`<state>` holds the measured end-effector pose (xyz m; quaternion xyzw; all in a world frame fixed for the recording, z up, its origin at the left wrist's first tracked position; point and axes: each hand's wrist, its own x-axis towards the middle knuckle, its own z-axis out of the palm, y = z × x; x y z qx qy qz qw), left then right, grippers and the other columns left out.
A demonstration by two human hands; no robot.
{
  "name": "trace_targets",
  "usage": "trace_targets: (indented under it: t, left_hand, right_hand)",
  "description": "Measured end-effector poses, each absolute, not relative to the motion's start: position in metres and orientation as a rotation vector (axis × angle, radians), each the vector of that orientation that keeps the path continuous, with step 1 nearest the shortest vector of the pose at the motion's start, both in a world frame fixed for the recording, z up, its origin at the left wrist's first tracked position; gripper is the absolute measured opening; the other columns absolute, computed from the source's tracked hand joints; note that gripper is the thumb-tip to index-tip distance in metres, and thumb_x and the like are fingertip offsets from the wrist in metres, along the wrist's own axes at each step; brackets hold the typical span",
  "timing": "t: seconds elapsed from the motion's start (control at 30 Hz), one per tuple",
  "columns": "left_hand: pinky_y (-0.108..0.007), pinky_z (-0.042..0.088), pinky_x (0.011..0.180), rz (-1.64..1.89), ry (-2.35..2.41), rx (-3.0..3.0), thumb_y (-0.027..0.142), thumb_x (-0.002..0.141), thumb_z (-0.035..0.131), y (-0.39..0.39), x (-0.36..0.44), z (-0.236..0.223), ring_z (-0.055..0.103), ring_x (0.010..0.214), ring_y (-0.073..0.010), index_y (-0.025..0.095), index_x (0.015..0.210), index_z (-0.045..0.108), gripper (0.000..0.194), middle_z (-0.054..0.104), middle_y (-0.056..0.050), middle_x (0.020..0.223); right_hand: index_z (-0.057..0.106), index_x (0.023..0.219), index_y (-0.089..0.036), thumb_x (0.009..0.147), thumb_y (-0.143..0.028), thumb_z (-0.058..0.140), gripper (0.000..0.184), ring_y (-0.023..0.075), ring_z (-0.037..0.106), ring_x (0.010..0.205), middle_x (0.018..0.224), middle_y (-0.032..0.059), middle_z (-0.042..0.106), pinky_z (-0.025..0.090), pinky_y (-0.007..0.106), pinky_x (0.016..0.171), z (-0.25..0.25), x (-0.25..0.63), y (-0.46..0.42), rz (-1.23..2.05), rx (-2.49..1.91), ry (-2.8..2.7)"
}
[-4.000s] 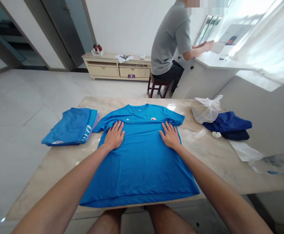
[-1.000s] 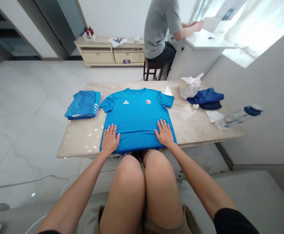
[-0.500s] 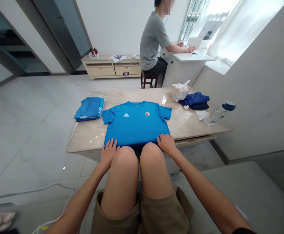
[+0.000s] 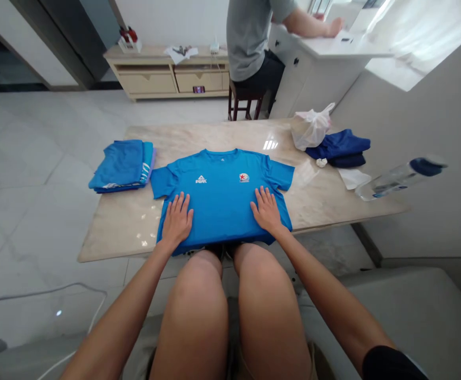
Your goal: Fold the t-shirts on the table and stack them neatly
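Our left hand (image 4: pixel 178 221) and right hand (image 4: pixel 267 212), both spread wide and gripping nothing, press on the lower half of a bright blue short-sleeved T-shirt (image 4: pixel 220 196), seemingly to keep it flat on the beige marble counter (image 4: pixel 114 232), with a folded blue clothing stack (image 4: pixel 122 166) just left of the shirt.

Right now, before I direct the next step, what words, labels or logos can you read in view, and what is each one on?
"PEAK", under a triangle logo, on the chest of the blue T-shirt.
Round red-and-white badge on the T-shirt's chest: too small to read.
Label on the plastic water bottle: too blurred to read.
White marks on the folded blue clothes: unreadable.
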<state>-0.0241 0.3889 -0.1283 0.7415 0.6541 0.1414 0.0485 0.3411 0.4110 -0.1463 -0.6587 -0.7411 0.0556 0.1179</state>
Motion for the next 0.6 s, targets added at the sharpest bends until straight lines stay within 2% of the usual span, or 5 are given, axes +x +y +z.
trace_targets:
  t: [0.13, 0.4, 0.6]
  left_hand:
    - [-0.059, 0.017, 0.144, 0.415, 2.025, 2.238, 0.051, 0.116, 0.028, 0.394, -0.025, -0.133, 0.024, 0.175, -0.032, 0.015, 0.178, 0.037, 0.073, 0.028, -0.014, 0.187]
    - [-0.063, 0.018, 0.142, 0.34, 2.075, 2.221, 0.048, 0.115, 0.029, 0.375, -0.019, -0.132, 0.027, 0.174, -0.0356, 0.012, 0.177, 0.039, 0.072, 0.032, -0.016, 0.185]
    - [-0.067, 0.023, 0.14, 0.343, 2.098, 2.221, 0.043, 0.113, 0.033, 0.342, -0.019, -0.132, 0.031, 0.172, -0.0382, 0.014, 0.176, 0.042, 0.07, 0.036, -0.017, 0.183]
  right_hand:
    - [0.025, 0.183, -0.016, 0.117, -0.052, 0.032, 0.075, 0.0347, 0.017, 0.176, 0.189, 0.014, 0.02, 0.014, 0.06, 0.14, -0.148, 0.346, 0.412, 0.036, -1.917, -2.235]
    - [0.034, 0.178, -0.007, 0.118, -0.05, 0.03, 0.074, 0.0365, 0.021, 0.174, 0.187, 0.0207, 0.023, 0.018, 0.058, 0.139, -0.148, 0.339, 0.393, 0.048, -1.936, -2.243]
    - [0.038, 0.177, -0.009, 0.117, -0.047, 0.031, 0.071, 0.0361, 0.026, 0.173, 0.185, 0.0213, 0.029, 0.023, 0.059, 0.138, -0.151, 0.337, 0.365, 0.059, -1.91, -2.221]
